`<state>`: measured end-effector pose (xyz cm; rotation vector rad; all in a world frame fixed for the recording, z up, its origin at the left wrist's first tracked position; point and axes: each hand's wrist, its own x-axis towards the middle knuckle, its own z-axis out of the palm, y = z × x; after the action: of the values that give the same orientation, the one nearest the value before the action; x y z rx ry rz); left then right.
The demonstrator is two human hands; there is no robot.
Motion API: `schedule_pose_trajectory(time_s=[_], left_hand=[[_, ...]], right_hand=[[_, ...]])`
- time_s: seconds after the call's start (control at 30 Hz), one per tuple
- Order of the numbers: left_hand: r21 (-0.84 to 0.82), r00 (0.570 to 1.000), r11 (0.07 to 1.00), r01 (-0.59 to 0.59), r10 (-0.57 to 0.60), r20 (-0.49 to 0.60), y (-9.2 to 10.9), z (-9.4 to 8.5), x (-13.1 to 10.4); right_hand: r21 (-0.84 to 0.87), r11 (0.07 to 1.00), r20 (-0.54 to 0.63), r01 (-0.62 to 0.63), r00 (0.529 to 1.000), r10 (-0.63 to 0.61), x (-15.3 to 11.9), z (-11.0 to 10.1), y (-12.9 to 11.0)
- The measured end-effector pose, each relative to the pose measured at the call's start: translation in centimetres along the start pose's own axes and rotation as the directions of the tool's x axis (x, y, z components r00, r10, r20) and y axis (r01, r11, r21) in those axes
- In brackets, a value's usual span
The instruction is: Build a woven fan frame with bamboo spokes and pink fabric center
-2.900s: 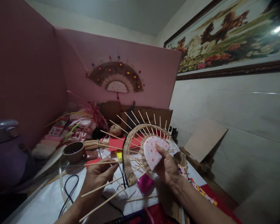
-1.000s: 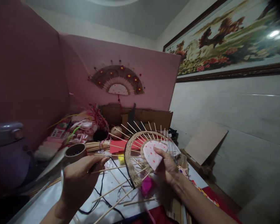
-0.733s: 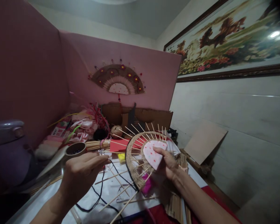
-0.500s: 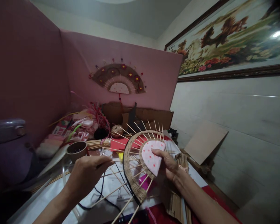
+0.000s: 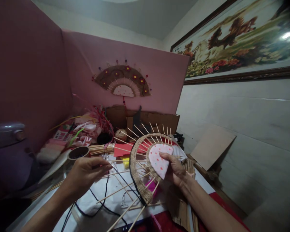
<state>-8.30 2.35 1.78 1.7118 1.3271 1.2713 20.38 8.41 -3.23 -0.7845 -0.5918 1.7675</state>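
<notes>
In my right hand is a half-round fan of thin wooden sticks and wound twine, tilted on its side. My thumb presses on its white, dotted centre pad, and the fingers go behind it, out of sight. Along the fan's outer rim runs a black cord, which stretches from the lower end of the rim to my left hand. The left thumb and fingers pinch this cord, left of the fan. More of the cord hangs in loops over the white table below.
A finished-looking fan hangs on the pink panel ahead. Behind my left hand stand a brown cup, a twine ball and a heap of pink materials. Red paper and cardboard strips lie around the fan.
My left hand has moved left and a little toward me, drawing the black cord out in a straighter line. The fan has shifted slightly right and up in my right hand.
</notes>
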Motion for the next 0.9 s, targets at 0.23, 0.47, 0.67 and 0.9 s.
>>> schedule_pose_trajectory(time_s=[0.23,0.47,0.67,0.9], left_hand=[[-0.248,0.968,0.936,0.249,-0.235,0.083,0.3,0.6,0.1],[-0.182,0.982,0.966,0.182,-0.170,0.081,-0.4,3.0,-0.2],[-0.210,0.989,0.967,0.144,-0.135,0.056,-0.6,3.2,-0.3],[-0.406,0.957,0.867,0.289,-0.267,0.111,-1.4,2.8,0.2]], right_hand=[[0.047,0.999,0.012,0.025,1.000,-0.025,-0.8,0.8,-0.1],[0.055,0.998,0.157,-0.026,0.987,0.017,-1.3,0.7,0.6],[0.040,0.999,0.170,-0.014,0.985,0.007,-1.0,0.5,0.7],[0.022,0.999,0.149,-0.044,0.988,0.041,-1.2,0.7,0.5]])
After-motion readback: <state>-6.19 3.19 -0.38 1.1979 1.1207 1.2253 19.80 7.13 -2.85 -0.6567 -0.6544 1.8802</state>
